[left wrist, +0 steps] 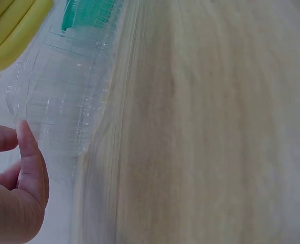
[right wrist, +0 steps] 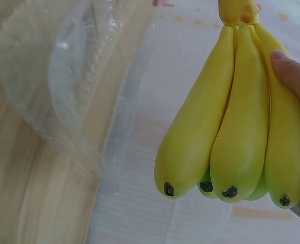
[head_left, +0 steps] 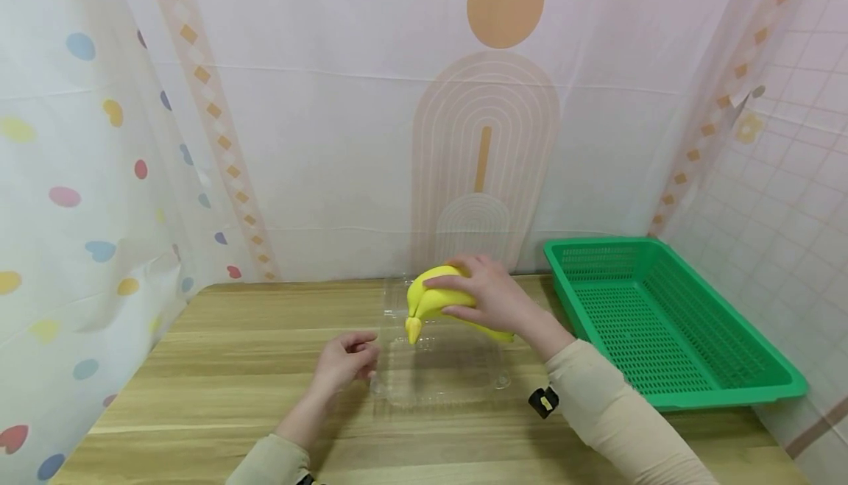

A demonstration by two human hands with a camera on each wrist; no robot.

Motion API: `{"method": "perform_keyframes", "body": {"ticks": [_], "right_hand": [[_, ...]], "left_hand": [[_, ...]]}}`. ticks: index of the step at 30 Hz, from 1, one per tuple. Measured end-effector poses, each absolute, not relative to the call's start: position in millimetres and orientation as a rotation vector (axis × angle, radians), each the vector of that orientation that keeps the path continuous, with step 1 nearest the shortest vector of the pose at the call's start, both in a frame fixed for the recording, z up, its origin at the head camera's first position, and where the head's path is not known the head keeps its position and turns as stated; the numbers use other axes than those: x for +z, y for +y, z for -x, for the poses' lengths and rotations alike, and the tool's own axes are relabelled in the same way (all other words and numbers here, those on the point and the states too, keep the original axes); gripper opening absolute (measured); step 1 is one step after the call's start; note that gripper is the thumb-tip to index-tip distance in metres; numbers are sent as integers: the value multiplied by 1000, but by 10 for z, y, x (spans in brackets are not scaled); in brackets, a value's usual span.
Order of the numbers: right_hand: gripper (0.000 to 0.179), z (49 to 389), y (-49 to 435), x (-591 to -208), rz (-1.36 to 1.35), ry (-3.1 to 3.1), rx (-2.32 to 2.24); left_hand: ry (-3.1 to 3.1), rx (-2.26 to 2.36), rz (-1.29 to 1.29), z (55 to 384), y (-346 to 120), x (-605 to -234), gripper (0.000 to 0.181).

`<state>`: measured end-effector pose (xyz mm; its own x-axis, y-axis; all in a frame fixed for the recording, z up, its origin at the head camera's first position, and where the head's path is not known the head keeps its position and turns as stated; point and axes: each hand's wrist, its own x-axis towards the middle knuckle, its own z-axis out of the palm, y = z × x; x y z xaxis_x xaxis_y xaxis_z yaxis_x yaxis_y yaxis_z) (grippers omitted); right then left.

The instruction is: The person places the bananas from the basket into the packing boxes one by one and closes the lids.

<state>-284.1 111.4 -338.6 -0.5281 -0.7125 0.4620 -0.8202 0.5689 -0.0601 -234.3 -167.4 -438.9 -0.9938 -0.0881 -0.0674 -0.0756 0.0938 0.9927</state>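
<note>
A bunch of yellow bananas [head_left: 430, 297] hangs tilted above a clear plastic container [head_left: 444, 378], its stem toward the left. My right hand [head_left: 493, 297] grips the bunch from above and the right. In the right wrist view the thumb lies along one banana [right wrist: 241, 132] and the dark tips show below. My left hand [head_left: 347, 360] is at the container's left edge, fingers curled. Thumb and index finger come together at the plastic rim in the left wrist view, where the hand [left wrist: 18, 188] seems to pinch it. The container stands open, its see-through lid at the back.
A green slotted basket [head_left: 682, 397] stands on the right of the wooden table [head_left: 218, 367]. A patterned curtain [head_left: 331, 139] hangs behind the table's back edge and along both sides.
</note>
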Motion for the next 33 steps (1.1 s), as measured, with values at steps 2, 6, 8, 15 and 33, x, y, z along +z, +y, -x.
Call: {"method": "perform_keyframes", "body": {"ticks": [2,6,8,15,33], "right_hand": [[44,2838,1078,-3417,-1259,-2423,378],[44,2837,1008,-3484,-1294,-2425,352],[44,2837,977,-3518,-1305,-2425,339],[44,2814,888,-3611,-1321,-2443,278],[47,2819,787,-3905,-1341,-2471,212]], "left_hand": [[-2305,-2110,-162,2346,-1670,-4388,38],[-2299,-2117,-167,2349,-1671,-4384,38],[-2301,-2114,-169,2352,-1675,-4387,38],[-2315,-2100,-157,2351,-1675,-4383,38],[-2273,-2128,-130,2352,-1676,-4409,37]]}}
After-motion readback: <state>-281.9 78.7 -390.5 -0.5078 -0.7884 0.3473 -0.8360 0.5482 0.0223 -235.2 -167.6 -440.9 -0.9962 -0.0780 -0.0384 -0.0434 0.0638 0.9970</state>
